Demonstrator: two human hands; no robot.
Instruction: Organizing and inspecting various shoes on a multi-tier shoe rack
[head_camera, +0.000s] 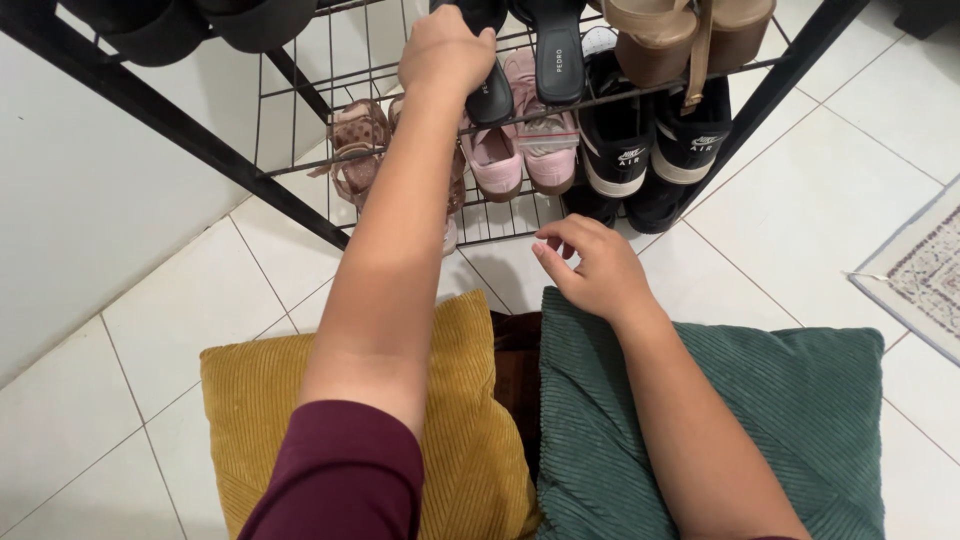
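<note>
My left hand (445, 52) reaches up to the upper wire shelf of a black shoe rack (300, 85) and grips a black slide sandal (490, 100) by its strap. A second black sandal (558, 60) lies next to it on the same shelf. My right hand (590, 265) hovers low above the front edge of a green ribbed cushion (800, 400), fingers loosely curled and apart, holding nothing. On the lower shelf sit pink sneakers (520, 155), black-and-white sneakers (650, 150) and brown patterned sandals (358, 150), partly hidden by my left forearm.
A mustard corduroy cushion (250, 410) lies on the white tiled floor (180, 300) beside the green one. Tan platform heels (680, 35) stand on the upper shelf at right. A patterned rug (925, 270) shows at the right edge. A white wall (90, 190) runs along the left.
</note>
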